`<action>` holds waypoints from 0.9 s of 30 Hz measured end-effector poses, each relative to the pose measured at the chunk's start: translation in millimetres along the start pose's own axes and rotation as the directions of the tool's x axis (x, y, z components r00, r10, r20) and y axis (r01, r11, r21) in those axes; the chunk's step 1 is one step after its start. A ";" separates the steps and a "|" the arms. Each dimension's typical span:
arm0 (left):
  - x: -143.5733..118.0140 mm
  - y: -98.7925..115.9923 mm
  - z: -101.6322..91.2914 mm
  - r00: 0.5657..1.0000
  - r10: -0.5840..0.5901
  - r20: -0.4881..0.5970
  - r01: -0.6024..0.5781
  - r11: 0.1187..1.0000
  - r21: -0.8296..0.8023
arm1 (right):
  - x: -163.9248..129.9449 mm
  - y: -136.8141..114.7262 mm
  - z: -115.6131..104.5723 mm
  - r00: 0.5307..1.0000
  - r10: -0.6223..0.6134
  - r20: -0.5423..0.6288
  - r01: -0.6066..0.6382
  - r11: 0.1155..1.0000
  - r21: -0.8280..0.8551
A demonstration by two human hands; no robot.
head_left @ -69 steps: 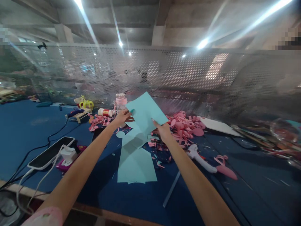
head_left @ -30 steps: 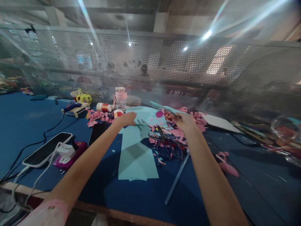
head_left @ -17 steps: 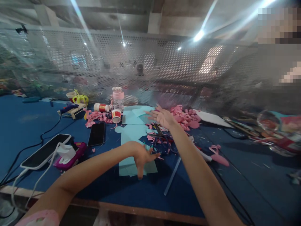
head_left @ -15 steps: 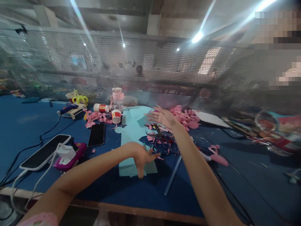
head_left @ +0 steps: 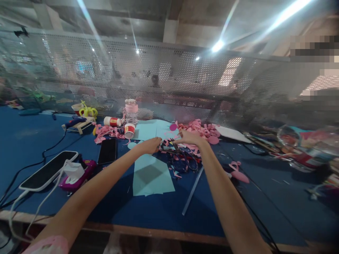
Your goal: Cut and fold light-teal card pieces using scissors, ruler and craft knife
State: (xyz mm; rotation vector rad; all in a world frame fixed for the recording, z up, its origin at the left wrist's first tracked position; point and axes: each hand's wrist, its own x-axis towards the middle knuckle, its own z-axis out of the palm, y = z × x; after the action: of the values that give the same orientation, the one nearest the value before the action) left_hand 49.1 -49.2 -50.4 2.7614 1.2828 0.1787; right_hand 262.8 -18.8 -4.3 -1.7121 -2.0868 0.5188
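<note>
My left hand is closed over light blue paper sheets, its fingers pressed together near the scissors' blades. Whatever is in its fingers, if anything, I cannot make out. Just to the right, my right hand reaches over pink paper scraps with thumb and fingers apart. Dark-handled scissors lie below the right hand, partly covered by scraps. A small magenta disc shows above its fingertips. More light blue paper lies behind the left hand.
A phone, a magenta case with a white charger, and paper cups stand left. Behind are a bottle and a perforated screen. A clear stick, pink-handled tool and jar lie right.
My left hand has moved up and away from me, its spread fingers now closed. My right hand has come slightly down, its fingers now curved toward the scraps.
</note>
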 end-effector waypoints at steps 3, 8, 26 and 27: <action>7.4 -6.2 8.9 0.994 -0.054 -0.091 0.057 0.998 0.033 | 0.8 -0.5 23.8 0.990 0.058 0.132 -0.037 0.987 -0.159; 16.8 -2.6 22.6 0.980 -0.142 -0.141 0.151 0.987 0.052 | 8.1 5.5 45.6 0.962 0.166 0.219 -0.084 0.936 -0.341; 77.7 61.8 43.9 0.785 -0.609 -0.116 0.598 0.793 -0.117 | 15.1 10.8 40.9 0.933 0.237 0.270 -0.089 0.880 -0.466; 78.3 60.8 41.4 0.791 -0.607 -0.078 0.594 0.792 -0.140 | 14.6 10.3 40.3 0.930 0.238 0.278 -0.086 0.881 -0.465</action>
State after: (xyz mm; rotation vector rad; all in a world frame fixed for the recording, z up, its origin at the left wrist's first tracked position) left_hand 151.0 -29.8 -78.1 2.1314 2.0382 0.3491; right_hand 248.1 -4.0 -43.0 -2.2077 -2.4538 0.4163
